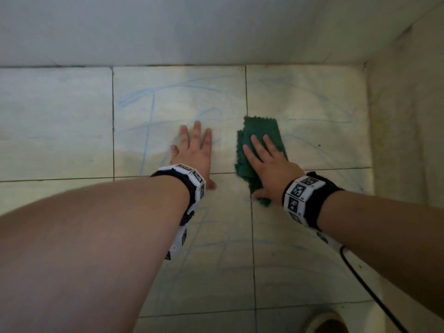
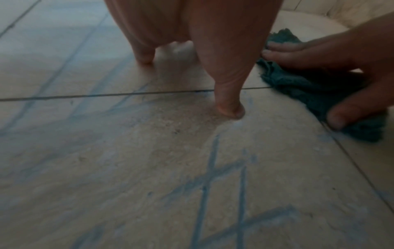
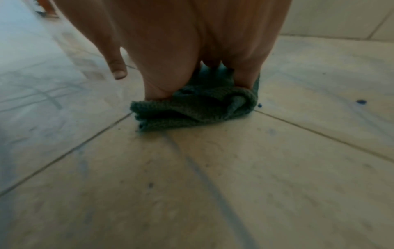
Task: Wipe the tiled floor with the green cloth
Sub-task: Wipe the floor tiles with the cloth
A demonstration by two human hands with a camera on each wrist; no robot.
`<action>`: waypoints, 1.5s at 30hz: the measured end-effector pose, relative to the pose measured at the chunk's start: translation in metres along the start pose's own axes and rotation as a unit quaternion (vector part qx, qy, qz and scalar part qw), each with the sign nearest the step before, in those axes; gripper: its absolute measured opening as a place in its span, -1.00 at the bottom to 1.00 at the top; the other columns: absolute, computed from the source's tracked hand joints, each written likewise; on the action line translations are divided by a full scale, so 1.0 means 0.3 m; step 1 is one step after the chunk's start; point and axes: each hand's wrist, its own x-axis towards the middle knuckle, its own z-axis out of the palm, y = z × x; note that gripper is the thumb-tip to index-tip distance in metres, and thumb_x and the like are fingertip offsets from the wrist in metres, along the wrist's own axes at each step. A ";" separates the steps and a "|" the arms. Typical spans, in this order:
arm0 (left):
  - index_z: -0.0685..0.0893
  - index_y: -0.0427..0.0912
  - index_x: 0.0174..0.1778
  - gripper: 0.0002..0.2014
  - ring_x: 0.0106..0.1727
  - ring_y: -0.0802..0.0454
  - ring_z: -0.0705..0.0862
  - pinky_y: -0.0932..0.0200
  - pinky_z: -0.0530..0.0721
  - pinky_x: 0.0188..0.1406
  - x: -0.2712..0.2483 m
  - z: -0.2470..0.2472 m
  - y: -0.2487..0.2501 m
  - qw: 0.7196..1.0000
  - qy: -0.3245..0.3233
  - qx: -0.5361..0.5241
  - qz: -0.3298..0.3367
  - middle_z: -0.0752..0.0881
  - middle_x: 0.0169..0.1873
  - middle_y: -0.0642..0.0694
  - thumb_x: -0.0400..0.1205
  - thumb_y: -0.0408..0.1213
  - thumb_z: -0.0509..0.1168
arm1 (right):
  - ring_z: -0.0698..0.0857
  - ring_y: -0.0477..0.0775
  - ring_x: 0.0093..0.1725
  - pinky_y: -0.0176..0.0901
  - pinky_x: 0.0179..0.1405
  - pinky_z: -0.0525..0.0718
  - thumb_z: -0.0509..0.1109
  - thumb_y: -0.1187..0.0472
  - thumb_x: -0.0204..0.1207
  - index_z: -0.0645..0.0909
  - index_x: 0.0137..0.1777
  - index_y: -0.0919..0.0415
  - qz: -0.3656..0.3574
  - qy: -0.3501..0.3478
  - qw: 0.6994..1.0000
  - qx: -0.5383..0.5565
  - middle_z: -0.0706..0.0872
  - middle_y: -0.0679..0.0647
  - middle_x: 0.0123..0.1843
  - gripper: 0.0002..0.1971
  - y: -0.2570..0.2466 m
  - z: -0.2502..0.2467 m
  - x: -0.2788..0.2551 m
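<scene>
A folded green cloth (image 1: 262,135) lies on the pale tiled floor (image 1: 312,111), across a grout line. My right hand (image 1: 264,162) presses flat on the cloth with straight, spread fingers; its thumb rests on the cloth's near edge. In the right wrist view the cloth (image 3: 192,107) bunches under the palm of the right hand (image 3: 192,50). My left hand (image 1: 194,150) lies flat on the bare tile just left of the cloth, fingers spread, holding nothing. The left wrist view shows the left hand (image 2: 192,42) with its thumb tip on the tile and the cloth (image 2: 315,87) beyond it.
Blue chalk-like scribbles (image 2: 213,185) cross the tiles around both hands. A grey wall (image 1: 192,27) rises at the far edge, another wall (image 1: 408,116) at the right. A black cable (image 1: 360,282) trails from my right wrist. Small blue specks (image 3: 361,101) dot the floor.
</scene>
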 end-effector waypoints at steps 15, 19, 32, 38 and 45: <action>-0.41 -0.08 0.70 0.38 0.65 -0.34 -0.46 -0.41 -0.07 0.61 0.007 0.002 0.004 1.000 -0.005 0.004 -0.007 -0.54 0.63 -0.17 0.37 0.06 0.63 | -0.09 0.19 0.77 0.01 0.69 0.04 0.31 -0.13 0.68 -0.18 0.78 0.08 0.023 0.128 0.989 0.066 -0.16 0.09 0.80 -0.11 0.130 -0.241 0.109; -0.42 -0.09 0.70 0.37 0.65 -0.35 -0.45 -0.40 -0.07 0.61 0.004 0.000 0.001 1.000 -0.009 0.008 -0.011 -0.54 0.63 -0.17 0.38 0.07 0.62 | -0.16 0.26 0.76 0.06 0.71 0.02 0.35 -0.11 0.66 -0.19 0.78 0.10 0.028 0.085 0.995 0.051 -0.22 0.11 0.80 -0.08 0.109 -0.181 0.145; -0.43 -0.08 0.69 0.38 0.65 -0.34 -0.47 -0.40 -0.07 0.61 0.011 0.000 0.004 1.000 -0.003 0.007 -0.007 -0.57 0.61 -0.15 0.39 0.07 0.62 | -0.31 0.25 0.74 0.06 0.74 -0.08 0.39 -0.07 0.64 -0.28 0.77 0.07 0.011 0.058 0.997 0.053 -0.37 0.09 0.77 -0.02 0.075 -0.178 0.151; -0.48 -0.08 0.67 0.37 0.64 -0.33 -0.50 -0.37 -0.09 0.63 0.004 -0.004 0.001 1.000 -0.024 0.013 -0.010 -0.60 0.59 -0.15 0.42 0.09 0.59 | -0.17 0.37 0.74 0.09 0.72 -0.06 0.33 -0.14 0.66 -0.27 0.77 0.17 0.094 0.110 0.987 0.076 -0.26 0.21 0.78 -0.03 0.279 -0.328 0.263; -0.46 -0.08 0.68 0.36 0.64 -0.32 -0.50 -0.39 -0.08 0.64 0.000 -0.005 0.005 1.000 -0.023 0.000 -0.003 -0.60 0.60 -0.14 0.41 0.07 0.60 | -0.16 0.46 0.73 0.19 0.72 -0.03 0.26 -0.18 0.69 -0.31 0.76 0.19 0.211 0.083 0.965 0.133 -0.28 0.25 0.77 -0.05 0.342 -0.217 0.162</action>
